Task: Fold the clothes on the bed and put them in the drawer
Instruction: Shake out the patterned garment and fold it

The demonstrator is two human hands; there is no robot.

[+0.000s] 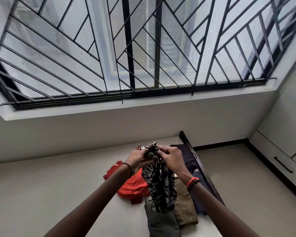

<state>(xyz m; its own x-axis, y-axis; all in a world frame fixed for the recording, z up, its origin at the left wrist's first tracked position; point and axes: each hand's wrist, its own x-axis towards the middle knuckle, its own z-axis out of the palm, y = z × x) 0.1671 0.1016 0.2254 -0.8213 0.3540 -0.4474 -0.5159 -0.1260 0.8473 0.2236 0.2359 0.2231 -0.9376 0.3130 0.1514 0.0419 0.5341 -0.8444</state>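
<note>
Forearms: both rise from the bottom edge, cut off below the elbow.
Dark green garment (162, 223): nearest on the bed (50, 194), folded, its lower end out of frame.
Olive-brown garment (184, 207): just beside it on the right, partly behind the hanging cloth.
Dark blue clothes (201, 194): by the bed's dark right edge, mostly hidden by the right forearm.
Orange-red garment (132, 185): spread on the bed, partly behind the left wrist; the kind of garment is hard to tell.
Striped garment (158, 183): black and white, held above the bed and hanging in a bunch, its lower end over the folded pieces (touching them or not, cannot tell).
Left hand (138, 159): fingers curled and pinching the top of the striped cloth; fingertips buried in the folds.
Right hand (171, 157): fingers (161, 152) pinching the same top edge, close to the left hand.
Black garment (184, 154): beyond the right hand, shape unclear.
Drawer (277, 165): in the white unit at right, closed, with a dark handle, well apart from the bed.
Window grille (143, 48): on the far wall, blurred.
</note>
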